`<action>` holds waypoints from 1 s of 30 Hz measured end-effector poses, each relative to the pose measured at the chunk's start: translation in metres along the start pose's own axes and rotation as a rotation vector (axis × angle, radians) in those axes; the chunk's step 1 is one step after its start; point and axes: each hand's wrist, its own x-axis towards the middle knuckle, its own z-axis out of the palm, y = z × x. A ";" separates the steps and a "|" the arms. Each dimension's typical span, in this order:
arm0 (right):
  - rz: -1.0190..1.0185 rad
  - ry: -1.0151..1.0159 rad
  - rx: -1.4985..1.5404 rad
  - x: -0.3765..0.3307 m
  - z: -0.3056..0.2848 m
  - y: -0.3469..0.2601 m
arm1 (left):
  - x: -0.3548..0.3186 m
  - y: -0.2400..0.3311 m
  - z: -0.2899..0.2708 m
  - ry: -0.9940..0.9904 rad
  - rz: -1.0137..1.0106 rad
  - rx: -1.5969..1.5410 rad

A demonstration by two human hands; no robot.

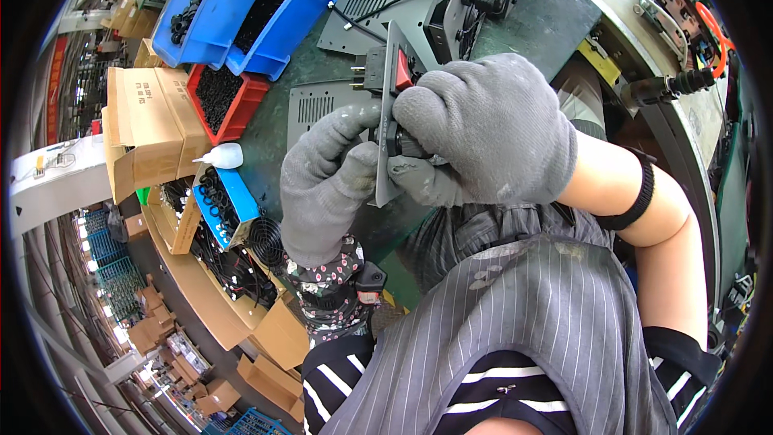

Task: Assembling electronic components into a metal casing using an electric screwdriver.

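A grey metal panel point(386, 173) stands nearly edge-on to me above the bench. My left hand point(322, 177), in a grey knit glove, is closed on its left face, with the fingertips at the lower half. A red rocker switch point(403, 70) shows on the panel's right face, and its black body with metal prongs point(370, 69) sticks out on the left. My right hand point(499, 133), gloved alike, is closed around a black round fitting point(409, 145) on the right face below the switch. The fingers partly hide this fitting.
Slotted grey metal plates point(374, 12) lie on the green bench point(531, 28), beside an upright assembly point(455, 20). Blue bins point(278, 28) and a red bin point(245, 105) hold small black parts. A white squeeze bottle point(225, 155), cardboard box point(153, 125) and blue box point(229, 209) stand left.
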 end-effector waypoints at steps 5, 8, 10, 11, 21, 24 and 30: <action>-0.011 0.135 0.156 0.000 0.019 0.006 | -0.001 0.002 0.004 0.013 -0.006 -0.021; 0.047 0.157 0.274 -0.005 0.027 0.003 | -0.002 0.003 0.005 0.038 -0.005 -0.014; 0.101 0.170 0.313 -0.007 0.029 -0.001 | -0.002 0.003 0.006 0.039 -0.001 -0.006; 0.137 0.171 0.327 -0.008 0.029 -0.003 | -0.002 0.002 0.005 0.034 0.001 -0.009; 0.368 0.203 0.475 -0.009 0.030 -0.021 | 0.000 0.004 0.010 0.056 0.065 0.023; 0.381 0.153 0.443 -0.010 0.026 -0.019 | -0.003 0.004 0.012 0.120 0.009 0.027; 0.300 0.112 0.649 -0.025 0.007 0.012 | -0.032 0.020 -0.040 0.256 -0.126 0.474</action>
